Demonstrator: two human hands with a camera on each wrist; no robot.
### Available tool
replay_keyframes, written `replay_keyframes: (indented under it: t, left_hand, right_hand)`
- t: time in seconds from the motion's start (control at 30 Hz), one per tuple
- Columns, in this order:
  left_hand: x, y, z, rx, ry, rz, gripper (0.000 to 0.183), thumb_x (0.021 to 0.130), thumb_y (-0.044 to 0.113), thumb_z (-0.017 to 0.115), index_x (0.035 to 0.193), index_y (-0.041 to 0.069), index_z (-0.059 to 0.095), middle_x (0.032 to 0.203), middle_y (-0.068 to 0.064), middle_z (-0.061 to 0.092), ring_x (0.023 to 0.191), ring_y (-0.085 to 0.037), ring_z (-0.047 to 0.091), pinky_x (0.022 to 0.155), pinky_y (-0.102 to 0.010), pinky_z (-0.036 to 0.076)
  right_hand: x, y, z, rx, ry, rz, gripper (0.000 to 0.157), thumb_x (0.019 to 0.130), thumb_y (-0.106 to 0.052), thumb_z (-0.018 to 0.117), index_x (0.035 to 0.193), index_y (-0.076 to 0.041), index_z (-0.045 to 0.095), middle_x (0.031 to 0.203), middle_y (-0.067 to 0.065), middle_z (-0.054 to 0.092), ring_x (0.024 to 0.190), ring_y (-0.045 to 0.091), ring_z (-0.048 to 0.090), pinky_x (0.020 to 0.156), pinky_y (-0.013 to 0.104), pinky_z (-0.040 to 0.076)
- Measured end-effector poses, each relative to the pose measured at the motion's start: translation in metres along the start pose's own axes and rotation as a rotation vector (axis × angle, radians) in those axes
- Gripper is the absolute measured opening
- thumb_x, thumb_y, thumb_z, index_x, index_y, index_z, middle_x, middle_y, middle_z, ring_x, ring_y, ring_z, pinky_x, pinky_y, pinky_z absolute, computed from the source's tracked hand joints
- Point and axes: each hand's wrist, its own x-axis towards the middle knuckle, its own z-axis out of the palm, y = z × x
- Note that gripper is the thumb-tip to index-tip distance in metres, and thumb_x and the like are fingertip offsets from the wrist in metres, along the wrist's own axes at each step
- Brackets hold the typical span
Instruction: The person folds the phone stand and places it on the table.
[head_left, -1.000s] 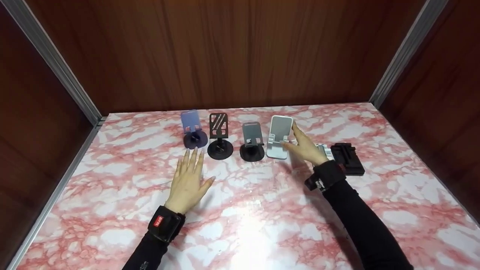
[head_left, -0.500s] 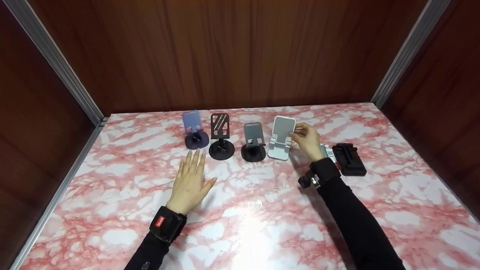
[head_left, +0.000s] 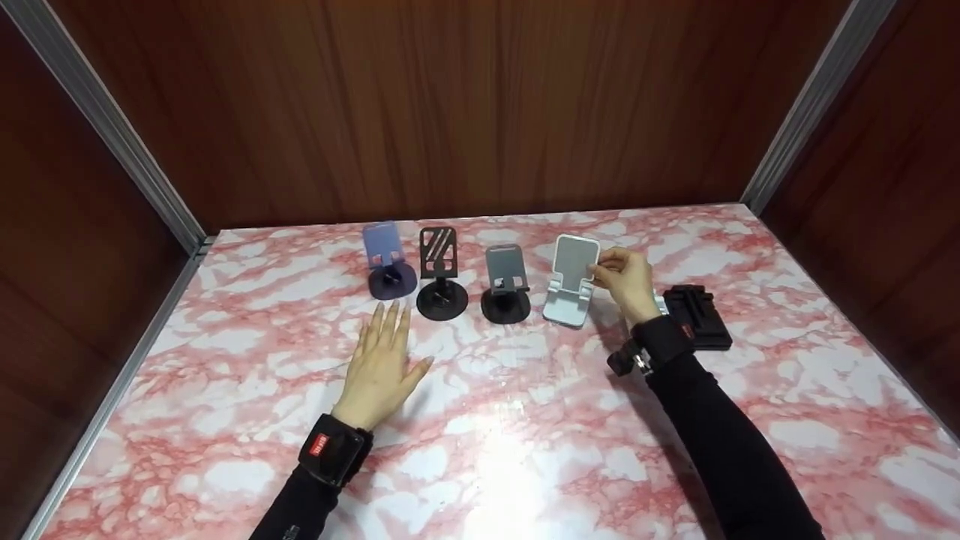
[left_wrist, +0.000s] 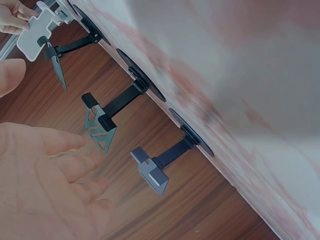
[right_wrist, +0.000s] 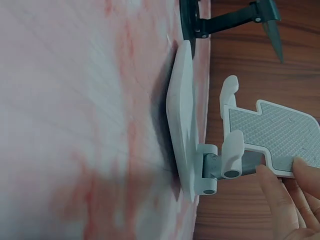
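Note:
A white phone stand (head_left: 576, 264) with a grey textured pad is upright on the table, and my right hand (head_left: 628, 281) pinches the right edge of its back plate. In the right wrist view the thumb and fingers grip that plate (right_wrist: 282, 131), and one side of the white base (right_wrist: 182, 120) looks slightly raised from the tabletop. My left hand (head_left: 379, 375) has its fingers straight, over the table in front of a purple phone stand (head_left: 383, 245) and a black slotted phone stand (head_left: 439, 253). It touches neither stand. A dark grey phone stand (head_left: 506, 270) stands left of the white one.
Right of my right hand lies a folded black stand (head_left: 697, 319), beside a pale object (head_left: 660, 304) mostly hidden by the hand and wrist. A brown wood-grain wall (head_left: 480, 112) closes off the back of the pink marbled table (head_left: 480, 450).
My right hand came from spread fingers beside the white phone stand to pinching its back plate. The stand has shifted a little right and toward me. My left hand stays almost still.

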Motion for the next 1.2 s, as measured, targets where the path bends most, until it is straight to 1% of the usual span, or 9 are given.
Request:
replay_keyframes:
  t: [0.33, 0.53, 0.7, 0.73, 0.83, 0.97, 1.07, 1.13, 1.2]
  left_hand:
    - [0.003, 0.001, 0.003, -0.014, -0.001, 0.02, 0.079, 0.104, 0.031, 0.065, 0.162, -0.013, 0.036, 0.172, -0.035, 0.034, 0.163, -0.055, 0.026, 0.136, -0.071, 0.021]
    - [0.005, 0.005, 0.001, -0.023, -0.017, 0.031, 0.077, 0.105, 0.03, 0.065, 0.162, -0.013, 0.035, 0.173, -0.033, 0.034, 0.163, -0.054, 0.027, 0.136, -0.069, 0.021]
    - [0.006, 0.006, 0.004, -0.107, -0.051, 0.05, 0.078, 0.106, 0.03, 0.065, 0.164, -0.011, 0.033, 0.174, -0.032, 0.031, 0.164, -0.054, 0.025, 0.137, -0.069, 0.02]
    - [0.006, 0.005, 0.007, -0.137, -0.057, 0.059, 0.079, 0.106, 0.031, 0.065, 0.165, -0.01, 0.032, 0.175, -0.032, 0.03, 0.165, -0.054, 0.024, 0.137, -0.07, 0.019]
    - [0.01, -0.011, 0.03, -0.219, -0.047, 0.105, 0.083, 0.108, 0.044, 0.062, 0.17, -0.001, 0.028, 0.177, -0.028, 0.027, 0.167, -0.05, 0.019, 0.138, -0.069, 0.014]
    - [0.016, -0.031, 0.064, -0.256, -0.11, 0.135, 0.086, 0.11, 0.06, 0.051, 0.175, 0.012, 0.021, 0.183, -0.016, 0.021, 0.17, -0.044, 0.015, 0.138, -0.069, 0.013]
    - [0.021, -0.032, 0.078, -0.27, -0.219, 0.132, 0.086, 0.11, 0.063, 0.048, 0.176, 0.018, 0.016, 0.184, -0.008, 0.016, 0.172, -0.039, 0.012, 0.138, -0.068, 0.016]
    - [0.024, -0.03, 0.086, -0.302, -0.268, 0.137, 0.087, 0.109, 0.066, 0.048, 0.176, 0.022, 0.014, 0.185, -0.004, 0.014, 0.173, -0.034, 0.01, 0.139, -0.063, 0.017]
    - [0.026, -0.022, 0.088, -0.359, -0.299, 0.131, 0.087, 0.109, 0.066, 0.05, 0.176, 0.024, 0.014, 0.185, -0.005, 0.013, 0.173, -0.032, 0.009, 0.14, -0.061, 0.016]
  right_hand:
    - [-0.018, -0.021, -0.02, 0.0, -0.05, -0.006, 0.005, 0.098, 0.01, 0.068, 0.101, 0.006, 0.066, 0.078, -0.011, 0.07, 0.074, -0.005, 0.069, 0.074, 0.012, 0.064]
    - [-0.033, -0.035, -0.027, -0.031, -0.087, -0.037, 0.008, 0.1, 0.007, 0.069, 0.106, 0.01, 0.066, 0.079, -0.017, 0.07, 0.077, -0.005, 0.07, 0.077, 0.012, 0.064]
    - [-0.045, -0.044, -0.029, 0.001, -0.101, -0.063, 0.004, 0.1, 0.007, 0.069, 0.103, 0.007, 0.068, 0.079, -0.016, 0.072, 0.077, -0.004, 0.071, 0.078, 0.014, 0.065]
    - [-0.047, -0.045, -0.029, 0.013, -0.1, -0.066, 0.004, 0.1, 0.008, 0.069, 0.103, 0.006, 0.068, 0.079, -0.016, 0.073, 0.077, -0.004, 0.072, 0.078, 0.015, 0.065]
    - [-0.054, -0.049, -0.028, 0.042, -0.109, -0.074, 0.006, 0.099, 0.01, 0.068, 0.103, 0.005, 0.069, 0.079, -0.015, 0.074, 0.075, -0.002, 0.074, 0.078, 0.016, 0.066]
    - [-0.061, -0.053, -0.024, 0.065, -0.132, -0.074, 0.01, 0.099, 0.011, 0.067, 0.103, 0.003, 0.069, 0.08, -0.014, 0.076, 0.075, -0.001, 0.075, 0.08, 0.018, 0.066]
    - [-0.066, -0.057, -0.018, 0.055, -0.153, -0.073, 0.008, 0.099, 0.011, 0.067, 0.105, 0.004, 0.068, 0.081, -0.014, 0.075, 0.076, -0.001, 0.075, 0.081, 0.018, 0.066]
    - [-0.069, -0.059, -0.014, 0.04, -0.167, -0.074, 0.008, 0.099, 0.011, 0.067, 0.106, 0.006, 0.067, 0.082, -0.014, 0.075, 0.077, 0.0, 0.075, 0.082, 0.019, 0.067]
    - [-0.073, -0.061, -0.011, 0.024, -0.183, -0.077, 0.008, 0.099, 0.01, 0.068, 0.107, 0.008, 0.067, 0.082, -0.014, 0.075, 0.077, 0.0, 0.075, 0.082, 0.019, 0.067]
